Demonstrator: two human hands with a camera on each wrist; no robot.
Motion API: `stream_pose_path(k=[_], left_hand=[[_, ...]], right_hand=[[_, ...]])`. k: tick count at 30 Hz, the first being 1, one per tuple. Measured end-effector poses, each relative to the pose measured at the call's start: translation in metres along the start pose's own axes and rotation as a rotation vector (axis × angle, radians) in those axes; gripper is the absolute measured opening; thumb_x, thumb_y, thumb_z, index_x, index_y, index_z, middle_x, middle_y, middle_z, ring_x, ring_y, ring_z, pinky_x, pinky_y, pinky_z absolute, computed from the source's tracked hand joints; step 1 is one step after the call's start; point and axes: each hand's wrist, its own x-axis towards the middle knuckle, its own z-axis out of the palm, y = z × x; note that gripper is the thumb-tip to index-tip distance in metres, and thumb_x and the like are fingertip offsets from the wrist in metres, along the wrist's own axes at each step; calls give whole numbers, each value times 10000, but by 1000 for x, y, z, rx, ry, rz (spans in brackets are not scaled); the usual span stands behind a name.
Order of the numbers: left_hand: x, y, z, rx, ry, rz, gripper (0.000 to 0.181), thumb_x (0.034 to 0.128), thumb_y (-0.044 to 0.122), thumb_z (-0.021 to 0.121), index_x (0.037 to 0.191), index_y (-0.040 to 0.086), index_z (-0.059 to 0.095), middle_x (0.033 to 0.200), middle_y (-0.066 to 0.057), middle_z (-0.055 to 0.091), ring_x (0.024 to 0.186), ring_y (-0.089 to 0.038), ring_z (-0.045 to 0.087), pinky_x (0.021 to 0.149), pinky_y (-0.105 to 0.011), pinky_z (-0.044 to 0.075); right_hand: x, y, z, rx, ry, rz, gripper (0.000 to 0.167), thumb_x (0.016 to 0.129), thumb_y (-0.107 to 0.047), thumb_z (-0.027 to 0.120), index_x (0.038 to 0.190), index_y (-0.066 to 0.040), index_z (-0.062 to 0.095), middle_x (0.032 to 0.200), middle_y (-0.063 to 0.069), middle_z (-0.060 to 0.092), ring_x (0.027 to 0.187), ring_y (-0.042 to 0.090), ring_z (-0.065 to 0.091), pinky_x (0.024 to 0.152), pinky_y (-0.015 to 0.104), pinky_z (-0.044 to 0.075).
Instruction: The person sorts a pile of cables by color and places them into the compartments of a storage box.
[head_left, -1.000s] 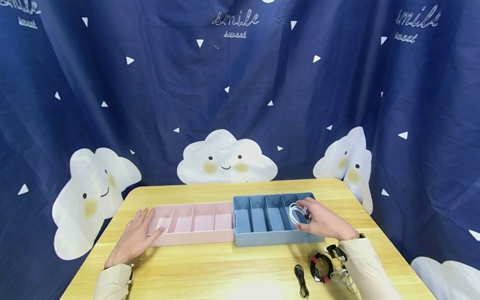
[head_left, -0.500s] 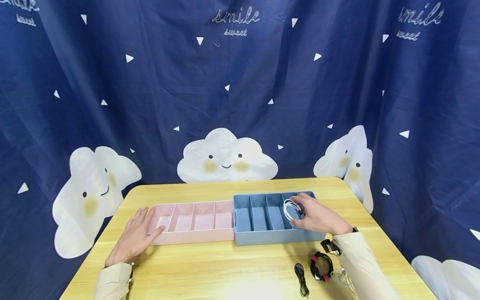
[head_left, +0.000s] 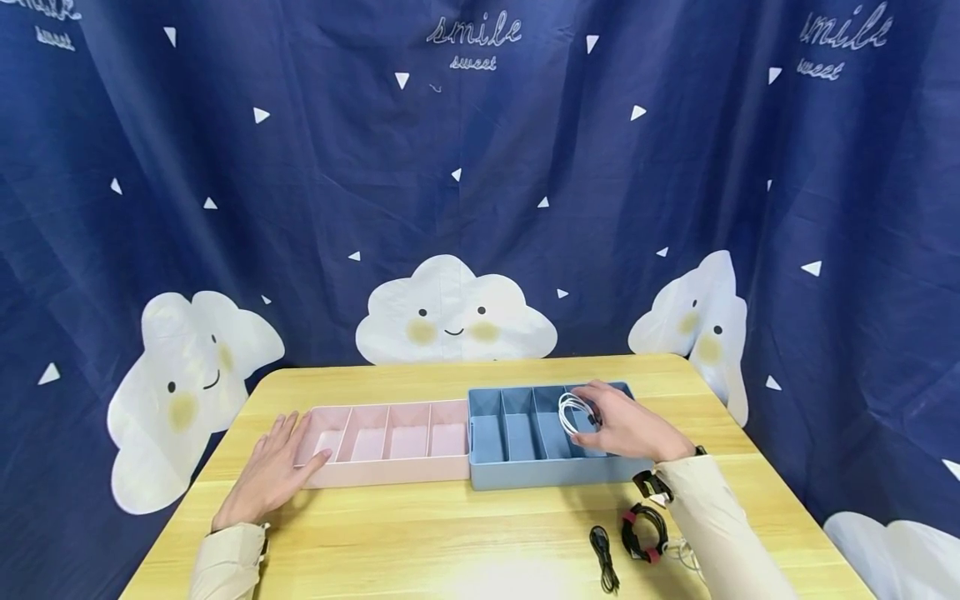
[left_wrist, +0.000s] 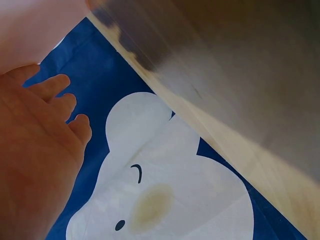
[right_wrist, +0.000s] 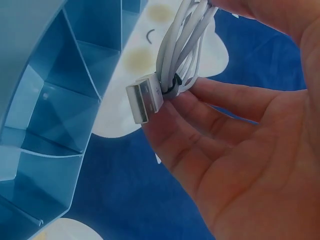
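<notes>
My right hand (head_left: 626, 423) pinches a coiled white USB cable (head_left: 573, 414) above the right part of the blue divided box (head_left: 551, 477). In the right wrist view the cable's metal USB plug (right_wrist: 144, 100) sticks out beside a black tie round the coil. With fingers spread, my left hand (head_left: 264, 477) rests at the left end of the pink divided box (head_left: 386, 475). The two boxes stand end to end. In the left wrist view the fingers (left_wrist: 65, 102) of that hand look straight, and the pink box fills the upper left corner.
On the table (head_left: 390, 550), below the blue box, lie a bundled black cable (head_left: 603, 558) and a coiled black cable with red straps (head_left: 643, 533). Another pale cable (head_left: 684, 554) sits partly hidden under the right sleeve. A dark blue curtain (head_left: 480, 217) hangs behind the table.
My right hand has carried the white USB cable leftward over the blue box, from its right end toward the middle. The left hand stays in place on the pink box.
</notes>
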Motion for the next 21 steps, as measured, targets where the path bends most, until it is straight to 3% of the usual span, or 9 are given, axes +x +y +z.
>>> stream_pose_path(k=[5, 11, 21], left_hand=[[0, 1, 0, 3, -2, -3, 898, 1010, 616, 514, 1620, 1, 276, 1642, -360, 256, 1542, -564, 173, 1189, -736, 186], [0, 2, -1, 5, -3, -5, 896, 1009, 614, 516, 1618, 0, 280, 1642, -361, 257, 1541, -566, 176, 1190, -737, 187], [0, 1, 0, 6, 0, -2, 893, 1011, 611, 516, 1614, -7, 286, 1642, -359, 259, 1541, -565, 179, 1189, -736, 194]], right_hand=[[5, -2, 1, -10, 20, -27, 674, 844, -319, 825, 1397, -6, 599, 1314, 110, 648, 1126, 215, 641, 987, 459, 546], [11, -6, 1, -15, 14, -25, 695, 835, -342, 827, 1398, -5, 598, 1360, 131, 637, 1237, 294, 629, 1052, 510, 528], [19, -15, 1, -22, 3, -30, 685, 843, -358, 814, 1404, -30, 596, 1378, 126, 626, 1192, 264, 633, 1044, 495, 531]])
